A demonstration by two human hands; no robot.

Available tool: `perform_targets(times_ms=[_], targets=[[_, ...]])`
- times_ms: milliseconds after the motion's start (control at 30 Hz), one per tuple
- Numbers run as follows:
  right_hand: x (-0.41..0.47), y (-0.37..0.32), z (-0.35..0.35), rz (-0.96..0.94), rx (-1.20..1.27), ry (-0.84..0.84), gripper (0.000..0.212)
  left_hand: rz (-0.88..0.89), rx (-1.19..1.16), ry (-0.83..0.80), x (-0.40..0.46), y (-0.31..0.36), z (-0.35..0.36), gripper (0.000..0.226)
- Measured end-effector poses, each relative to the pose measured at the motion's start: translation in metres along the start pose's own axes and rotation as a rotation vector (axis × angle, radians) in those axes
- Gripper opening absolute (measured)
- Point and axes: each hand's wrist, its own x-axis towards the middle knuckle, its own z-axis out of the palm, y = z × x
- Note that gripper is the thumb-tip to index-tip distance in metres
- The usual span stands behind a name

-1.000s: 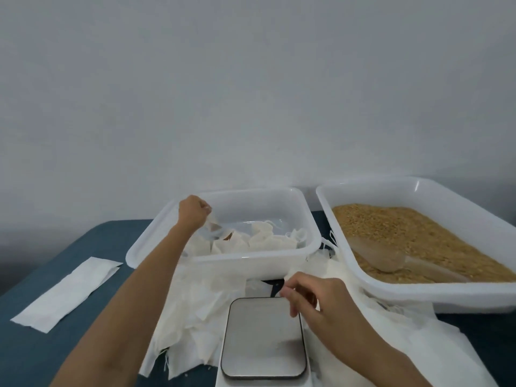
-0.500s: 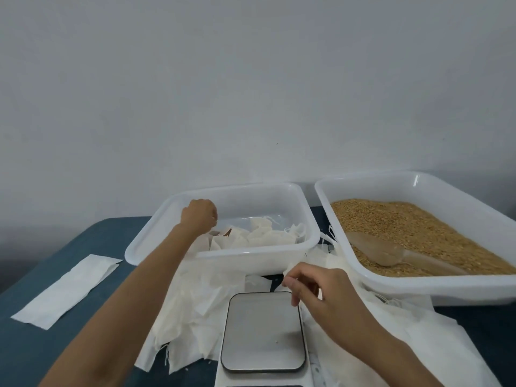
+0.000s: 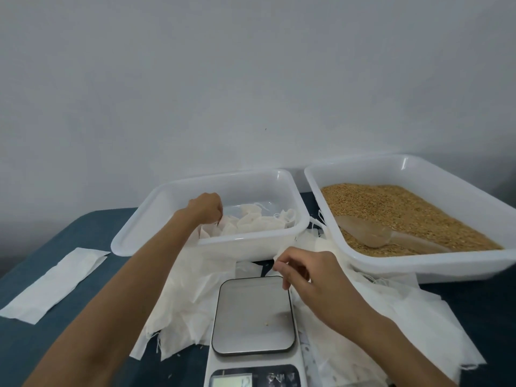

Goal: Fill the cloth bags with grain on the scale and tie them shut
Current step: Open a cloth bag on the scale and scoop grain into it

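Fingers (image 3: 282, 270) now above scale (image 3: 252, 314)

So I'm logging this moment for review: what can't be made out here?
- White digital scale: readout blurred, cut by the head view's bottom edge.
- Left hand: its back hides the fingertips in the white plastic tub.
- Right hand: curled fingers hide any grip.

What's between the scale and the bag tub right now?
In the head view, loose white cloth covers the table between the scale and the bag tub; the right hand hovers over that stretch.
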Motion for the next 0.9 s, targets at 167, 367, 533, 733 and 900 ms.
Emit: perform_targets(times_ms=[167,367,533,733,900], targets=[[0.002,0.003,-0.002,0.013,-0.013,0.09,0.017,0.01,0.003,0.032,-0.006,-0.01,-0.003,0.017],[0.002,0.006,-0.002,0.056,-0.05,0.133,0.016,0.058,0.004,0.096,-0.043,-0.011,-0.017,0.029],[0.002,0.005,-0.005,0.054,-0.036,0.15,0.016,0.354,-0.16,0.525,-0.149,0.011,0.001,0.011],[0.001,0.0,-0.002,0.045,0.0,0.141,0.016,0.332,0.053,0.498,-0.243,0.002,0.043,0.035],[-0.001,-0.002,-0.002,0.037,0.001,0.148,0.015,0.201,0.075,0.517,-0.235,0.006,0.052,0.034]])
